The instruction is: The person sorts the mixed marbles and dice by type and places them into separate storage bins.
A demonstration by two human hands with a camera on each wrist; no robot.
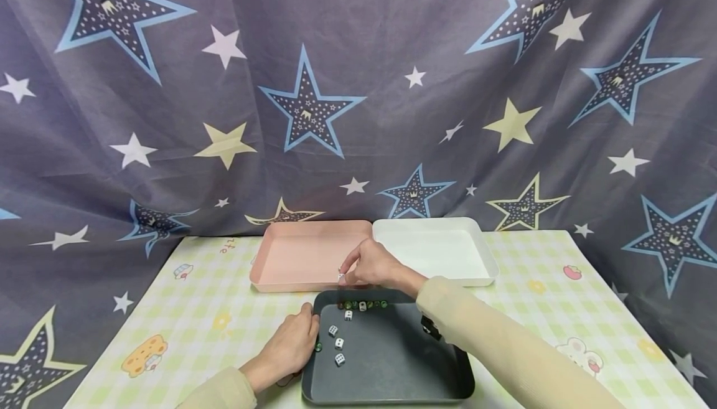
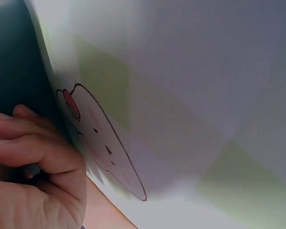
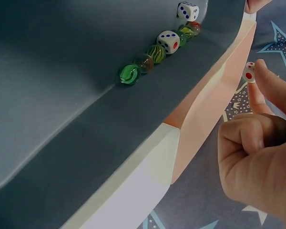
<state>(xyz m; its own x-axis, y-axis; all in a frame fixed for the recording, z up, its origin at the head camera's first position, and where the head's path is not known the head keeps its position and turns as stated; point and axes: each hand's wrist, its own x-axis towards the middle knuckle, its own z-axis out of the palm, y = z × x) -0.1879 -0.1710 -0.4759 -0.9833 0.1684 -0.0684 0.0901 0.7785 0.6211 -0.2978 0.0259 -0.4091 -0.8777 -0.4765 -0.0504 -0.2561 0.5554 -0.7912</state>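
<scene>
My right hand (image 1: 372, 264) pinches a small white die (image 3: 249, 72) between thumb and finger, over the front part of the pink tray (image 1: 313, 287). A red dot shows on one face of the die. Below, my left hand (image 1: 291, 337) holds the left rim of the dark grey tray (image 1: 392, 390), its fingers (image 2: 26, 152) curled at the tray's side. Inside the grey tray, several green and reddish marbles (image 3: 129, 75) and a white die (image 3: 168, 42) line up along the far wall. More dice (image 1: 339, 359) lie toward its left side, near a lone green marble (image 1: 318, 347).
A white tray (image 1: 490, 272) stands beside the pink one, both behind the grey tray. A black object (image 1: 430, 327) at the grey tray's right wall is partly hidden by my right sleeve. A checked cloth (image 1: 185, 309) covers the table, and a star-patterned curtain (image 1: 347, 191) hangs behind.
</scene>
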